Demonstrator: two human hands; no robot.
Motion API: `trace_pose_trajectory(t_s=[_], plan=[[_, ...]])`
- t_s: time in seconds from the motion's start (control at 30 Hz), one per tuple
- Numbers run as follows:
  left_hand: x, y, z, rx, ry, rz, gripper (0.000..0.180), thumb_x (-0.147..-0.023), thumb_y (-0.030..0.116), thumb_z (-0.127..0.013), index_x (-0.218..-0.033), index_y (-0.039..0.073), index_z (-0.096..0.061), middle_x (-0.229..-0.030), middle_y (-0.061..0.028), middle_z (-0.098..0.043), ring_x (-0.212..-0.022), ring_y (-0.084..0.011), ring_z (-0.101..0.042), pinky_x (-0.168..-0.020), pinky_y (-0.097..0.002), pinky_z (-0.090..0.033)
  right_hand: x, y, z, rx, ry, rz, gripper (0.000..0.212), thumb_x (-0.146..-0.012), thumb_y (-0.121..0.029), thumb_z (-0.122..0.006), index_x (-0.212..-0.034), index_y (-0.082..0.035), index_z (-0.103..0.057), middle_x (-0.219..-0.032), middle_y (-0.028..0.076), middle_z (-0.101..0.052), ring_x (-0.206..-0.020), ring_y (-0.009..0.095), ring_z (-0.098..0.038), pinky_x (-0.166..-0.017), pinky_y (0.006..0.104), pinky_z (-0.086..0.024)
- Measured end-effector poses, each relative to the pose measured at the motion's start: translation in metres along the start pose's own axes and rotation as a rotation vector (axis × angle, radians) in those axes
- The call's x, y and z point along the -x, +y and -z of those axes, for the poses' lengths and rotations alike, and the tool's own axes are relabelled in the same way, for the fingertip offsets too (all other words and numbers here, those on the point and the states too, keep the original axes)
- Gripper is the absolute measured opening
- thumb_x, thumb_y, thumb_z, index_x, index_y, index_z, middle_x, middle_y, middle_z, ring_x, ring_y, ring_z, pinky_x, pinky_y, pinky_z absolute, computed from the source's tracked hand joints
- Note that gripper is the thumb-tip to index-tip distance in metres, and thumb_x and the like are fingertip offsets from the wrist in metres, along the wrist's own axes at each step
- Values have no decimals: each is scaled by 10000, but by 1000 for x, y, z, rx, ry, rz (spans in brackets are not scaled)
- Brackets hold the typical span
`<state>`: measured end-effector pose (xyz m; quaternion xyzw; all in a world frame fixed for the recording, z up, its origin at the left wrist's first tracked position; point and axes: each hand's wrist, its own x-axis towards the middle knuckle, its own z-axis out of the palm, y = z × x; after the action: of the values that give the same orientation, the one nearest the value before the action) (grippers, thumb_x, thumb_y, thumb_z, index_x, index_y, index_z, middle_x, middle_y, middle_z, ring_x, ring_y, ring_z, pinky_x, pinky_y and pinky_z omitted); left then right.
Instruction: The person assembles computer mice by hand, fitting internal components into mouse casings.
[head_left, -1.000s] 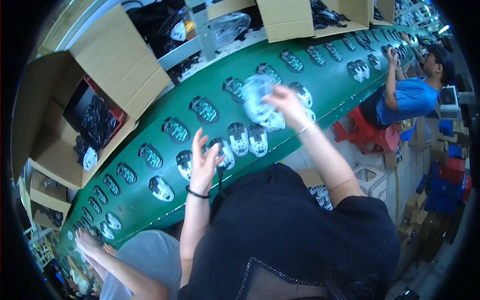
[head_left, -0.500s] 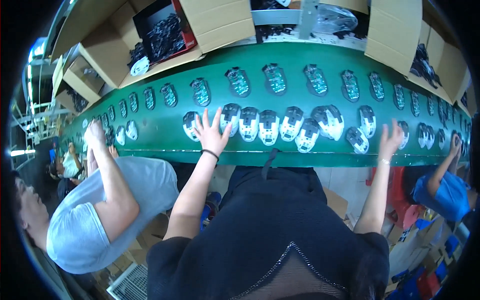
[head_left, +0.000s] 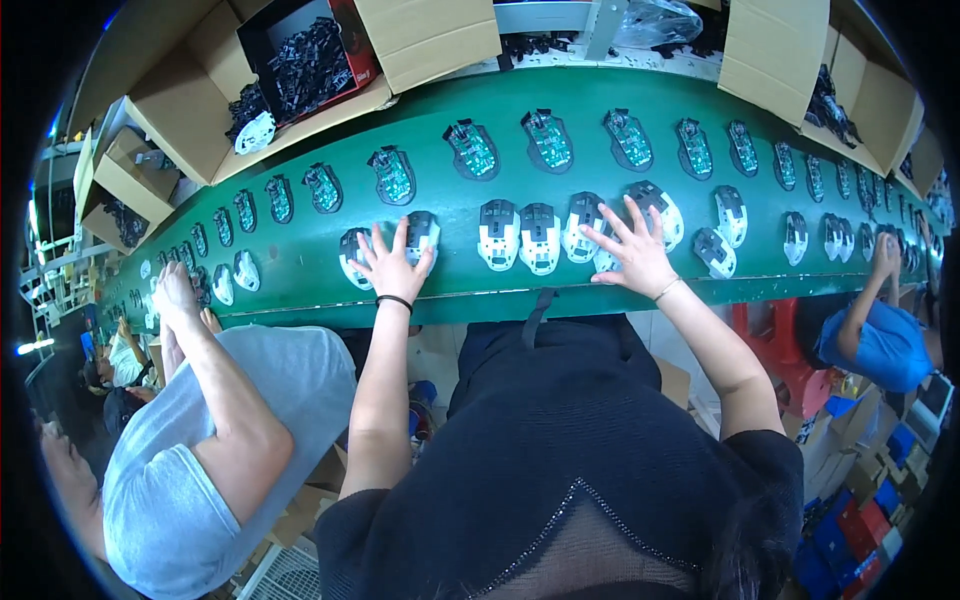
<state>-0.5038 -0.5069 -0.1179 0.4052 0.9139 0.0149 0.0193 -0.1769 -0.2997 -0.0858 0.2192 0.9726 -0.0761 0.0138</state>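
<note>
Both hands (head_left: 390, 268) (head_left: 632, 255) press mouse shells (head_left: 520, 236) near belt edge (head_left: 500, 303).

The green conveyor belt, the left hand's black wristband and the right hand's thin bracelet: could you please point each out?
green conveyor belt (head_left: 300, 265): head view, a bare patch of its surface.
black wristband (head_left: 394, 300): head view, middle of the band on the left wrist.
thin bracelet (head_left: 667, 290): head view, the strand across the right wrist.

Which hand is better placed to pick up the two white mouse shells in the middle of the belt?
Probably the right hand. It lies beside the middle shells on the green belt; the left hand rests further away, on another shell.
</note>
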Motion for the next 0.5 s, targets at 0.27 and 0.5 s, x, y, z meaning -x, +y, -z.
trace_pose_trajectory(t_s=[0.27, 0.5], plan=[[10, 138, 13, 244, -62, -684, 611, -734, 581, -574, -1295, 390, -427, -1417, -67, -320, -1304, -355, -260, -1001, -682, -99, -5, 49, 5, -326, 162, -387, 662, -745, -271, -683, -1342, -255, -398, -1376, 132, -355, -1230, 386, -341, -993, 472, -295], [-9, 78, 2, 117, -79, -587, 624, -717, 540, -613, -1288, 347, -450, -1408, -60, -336, -1280, -333, -308, -987, -680, -129, 21, 50, -24, -532, 410, -576, 597, -735, -131, -660, -1293, -133, -450, -1272, 195, -440, -1193, 346, -414, -996, 415, -336]])
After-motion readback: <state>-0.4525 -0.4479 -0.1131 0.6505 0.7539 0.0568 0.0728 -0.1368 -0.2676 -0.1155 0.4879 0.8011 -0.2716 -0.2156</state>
